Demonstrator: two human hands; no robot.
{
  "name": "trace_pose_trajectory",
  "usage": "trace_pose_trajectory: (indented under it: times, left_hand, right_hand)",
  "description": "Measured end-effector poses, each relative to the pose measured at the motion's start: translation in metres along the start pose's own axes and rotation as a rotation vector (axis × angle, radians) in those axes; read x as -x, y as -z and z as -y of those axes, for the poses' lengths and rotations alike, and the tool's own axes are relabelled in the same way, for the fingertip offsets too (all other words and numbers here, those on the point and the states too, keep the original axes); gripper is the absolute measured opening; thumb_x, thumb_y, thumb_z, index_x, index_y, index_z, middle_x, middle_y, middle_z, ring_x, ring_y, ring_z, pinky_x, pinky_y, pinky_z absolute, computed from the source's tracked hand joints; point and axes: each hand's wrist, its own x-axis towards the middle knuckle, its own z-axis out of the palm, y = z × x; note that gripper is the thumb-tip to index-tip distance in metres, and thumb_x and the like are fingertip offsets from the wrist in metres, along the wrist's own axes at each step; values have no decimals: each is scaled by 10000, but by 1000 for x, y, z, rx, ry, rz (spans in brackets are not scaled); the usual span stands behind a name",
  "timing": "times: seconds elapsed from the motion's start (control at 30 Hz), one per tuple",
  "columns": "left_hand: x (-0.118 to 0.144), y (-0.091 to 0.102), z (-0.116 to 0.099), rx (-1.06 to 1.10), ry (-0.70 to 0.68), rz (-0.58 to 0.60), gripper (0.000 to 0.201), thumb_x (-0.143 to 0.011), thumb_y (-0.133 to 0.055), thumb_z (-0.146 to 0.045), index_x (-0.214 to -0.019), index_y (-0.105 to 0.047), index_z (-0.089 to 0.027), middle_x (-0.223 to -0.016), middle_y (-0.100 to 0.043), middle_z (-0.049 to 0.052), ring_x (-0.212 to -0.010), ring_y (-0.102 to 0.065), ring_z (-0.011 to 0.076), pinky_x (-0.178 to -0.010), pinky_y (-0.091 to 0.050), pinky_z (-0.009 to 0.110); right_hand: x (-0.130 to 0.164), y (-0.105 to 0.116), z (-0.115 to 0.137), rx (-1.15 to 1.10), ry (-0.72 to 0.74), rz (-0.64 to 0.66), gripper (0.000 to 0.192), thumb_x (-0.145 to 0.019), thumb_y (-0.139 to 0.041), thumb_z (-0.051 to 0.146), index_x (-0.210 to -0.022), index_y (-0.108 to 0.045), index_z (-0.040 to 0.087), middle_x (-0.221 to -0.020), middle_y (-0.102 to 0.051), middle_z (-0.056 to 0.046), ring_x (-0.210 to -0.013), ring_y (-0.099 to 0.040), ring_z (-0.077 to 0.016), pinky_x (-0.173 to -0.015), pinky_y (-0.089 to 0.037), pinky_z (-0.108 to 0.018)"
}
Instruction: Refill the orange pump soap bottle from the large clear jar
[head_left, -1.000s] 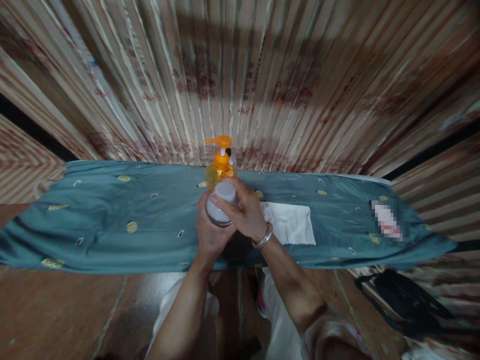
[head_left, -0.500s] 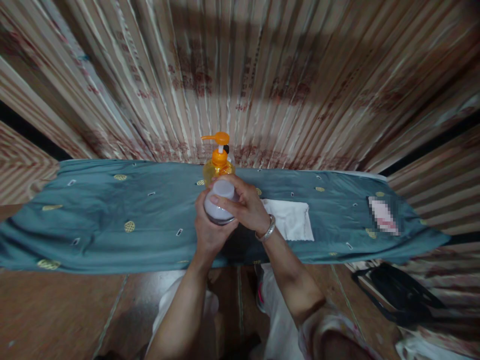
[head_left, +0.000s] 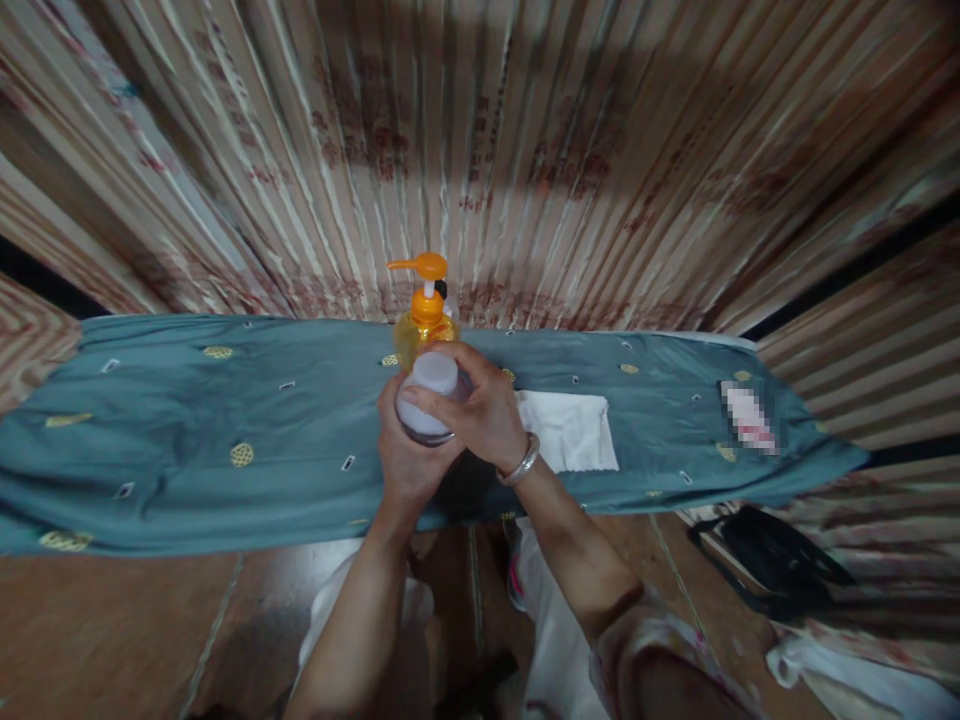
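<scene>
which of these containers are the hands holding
The rounded container with a pale, whitish top, clasped by the left hand and right hand; the translucent yellow bottle with the orange pump stands beyond it, outside their grip.

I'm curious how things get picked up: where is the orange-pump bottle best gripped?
Probably around its amber body, below the orange collar, coming from the left. The bottle stands upright and that side shows uncovered, while the right hand and the held container block its front. The spout juts left, so stay under it.
</scene>
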Motion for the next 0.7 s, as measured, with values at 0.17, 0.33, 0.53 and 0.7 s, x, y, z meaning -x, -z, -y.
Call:
trace_pose_trajectory:
  times: [0.17, 0.33, 0.53, 0.7]
  left_hand:
    - [-1, 0, -1, 16, -33, -6, 909, -557, -873, -377, -1328, -430, -188, -1272, -625, 136, -1146, -652, 276, -957, -531, 373]
    - [-1, 1, -3, 6, -23, 7, 898, -554, -874, -351, -1326, -440, -198, -1274, -623, 124, -1129, -656, 267, -953, -530, 370]
    - [-3, 2, -2, 8, -16, -4, 922, -539, -879, -364, -1330, -439, -188, -1283, -618, 128, -1140, -652, 282, -942, -544, 384]
    - [-3, 3, -4, 51, 2, 19, 872, -586, -854, -368, -1339, -436, -230, -1297, -610, 100, -1146, -653, 280, -964, -544, 409]
  right_hand:
    - [-3, 2, -3, -26, 17, 32, 370, -792, -742, 517, -1035, -693, 243, -1098, -730, -23, -1026, -686, -192, -937, -541, -326]
    - [-9, 7, -9, -144, -24, 163, 468, -772, -734, 579, -1085, -680, 236, -1194, -714, -37, -1106, -675, -197, -997, -526, -341]
    - [-10, 11, -6, -167, 27, 227, 501, -821, -672, 613, -1137, -648, 225, -1180, -703, -41, -1102, -668, -193, -995, -532, -344]
    - [-6, 10, 4, 16, 45, 20, 534, -740, -788, 561, -1125, -614, 234, -1214, -678, -58, -1140, -646, -218, -1018, -517, -366]
